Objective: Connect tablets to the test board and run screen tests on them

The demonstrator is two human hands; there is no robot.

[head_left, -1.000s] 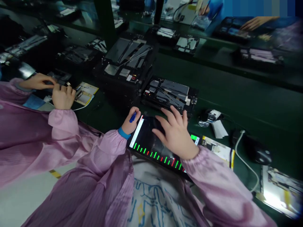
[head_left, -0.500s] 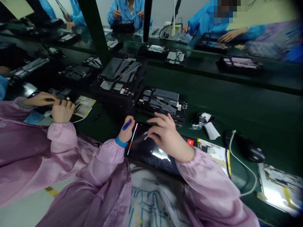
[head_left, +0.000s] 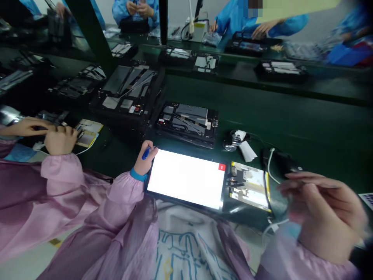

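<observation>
Grips a blue stick (head_left: 146,153) in the left hand (head_left: 142,164), with the thumb (head_left: 154,152) at the corner of a flat tablet (head_left: 186,177). A bright white screen (head_left: 180,171) on it, with a little red box (head_left: 222,167) in one corner. Holds the right hand (head_left: 326,214) up at the right, near a black mouse (head_left: 287,161), too blurry to see well. Just right of the tablet, a flat part with yellow edges (head_left: 250,182). Behind the tablet, an open black gadget (head_left: 188,118).
</observation>
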